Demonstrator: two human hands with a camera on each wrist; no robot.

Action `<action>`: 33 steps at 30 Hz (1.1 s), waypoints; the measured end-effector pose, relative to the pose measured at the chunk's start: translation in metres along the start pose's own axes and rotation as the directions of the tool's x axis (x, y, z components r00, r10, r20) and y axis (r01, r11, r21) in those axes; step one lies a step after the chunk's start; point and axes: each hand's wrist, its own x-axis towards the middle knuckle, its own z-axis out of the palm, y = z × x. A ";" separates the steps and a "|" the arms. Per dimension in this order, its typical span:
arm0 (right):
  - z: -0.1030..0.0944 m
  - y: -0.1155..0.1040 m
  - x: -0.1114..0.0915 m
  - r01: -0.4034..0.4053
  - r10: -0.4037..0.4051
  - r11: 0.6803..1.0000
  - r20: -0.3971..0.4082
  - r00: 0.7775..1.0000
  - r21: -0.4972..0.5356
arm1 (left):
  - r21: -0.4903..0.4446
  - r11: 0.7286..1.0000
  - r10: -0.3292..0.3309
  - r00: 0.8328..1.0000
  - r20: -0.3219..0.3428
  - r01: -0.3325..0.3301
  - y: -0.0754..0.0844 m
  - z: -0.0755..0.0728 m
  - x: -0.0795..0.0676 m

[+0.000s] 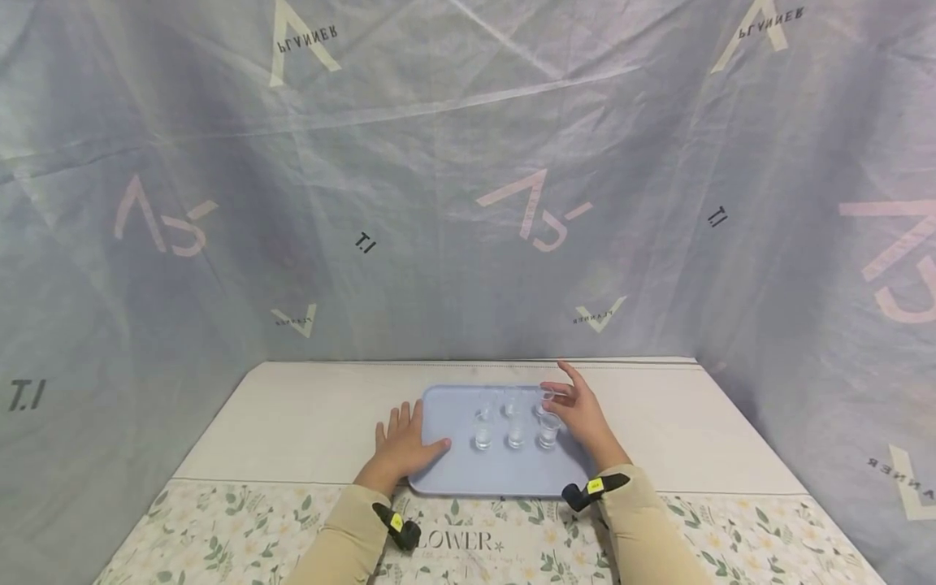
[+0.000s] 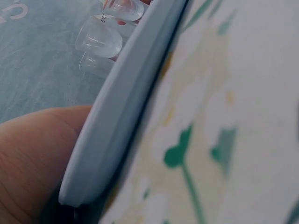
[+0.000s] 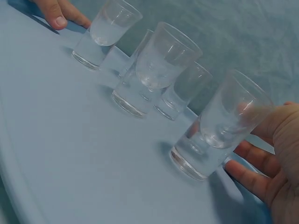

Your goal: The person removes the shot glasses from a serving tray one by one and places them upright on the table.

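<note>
Clear shot glasses stand upright in two rows of three on a pale blue tray [image 1: 490, 478]. My right hand [image 1: 582, 416] reaches over the tray's right side and pinches the back right shot glass [image 1: 542, 405] between thumb and fingers. In the right wrist view the front right shot glass [image 3: 219, 130] partly hides that grip. My left hand [image 1: 404, 447] rests at the tray's left edge with fingers spread, its thumb [image 2: 42, 144] over the rim. The front left shot glass [image 1: 483, 432] and front middle shot glass [image 1: 515, 433] stand apart from both hands.
Under the tray lies a white mat [image 1: 307, 431], with a flower-printed cloth [image 1: 241, 528] along the near side. Grey printed fabric [image 1: 439, 203] hangs behind and at both sides. Black straps with small devices sit on both wrists.
</note>
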 end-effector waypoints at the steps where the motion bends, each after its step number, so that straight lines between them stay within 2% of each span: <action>1: 0.000 0.000 0.000 -0.001 0.001 1.000 -0.002 1.000 -0.006 | 0.001 1.000 0.002 1.000 0.000 -0.002 0.000 0.000 0.000; 8: -0.005 -0.002 0.001 0.020 -0.020 1.000 -0.023 1.000 -0.004 | -0.009 1.000 0.005 1.000 0.009 -0.005 0.003 -0.001 0.002; 15: -0.010 -0.011 0.003 0.055 -0.055 0.998 -0.038 0.998 0.002 | 0.042 0.999 -0.023 0.999 0.043 0.021 0.010 -0.006 0.002; 19: -0.012 -0.016 0.004 0.059 -0.058 0.998 -0.046 0.997 0.013 | 0.036 0.999 -0.031 0.998 0.052 0.030 0.011 -0.008 0.004; 23: -0.013 -0.018 0.003 0.054 -0.054 0.999 -0.054 0.997 0.007 | 0.023 0.999 -0.041 0.997 0.063 0.039 0.007 -0.002 0.007; 28: -0.014 -0.018 0.001 0.064 -0.065 0.998 -0.046 0.997 -0.004 | 0.016 0.999 -0.042 0.998 0.041 0.041 -0.001 0.008 0.009; 33: -0.022 -0.015 -0.001 0.073 -0.075 0.996 -0.056 0.996 -0.046 | 0.007 0.999 -0.046 0.998 0.050 0.046 0.000 0.004 0.007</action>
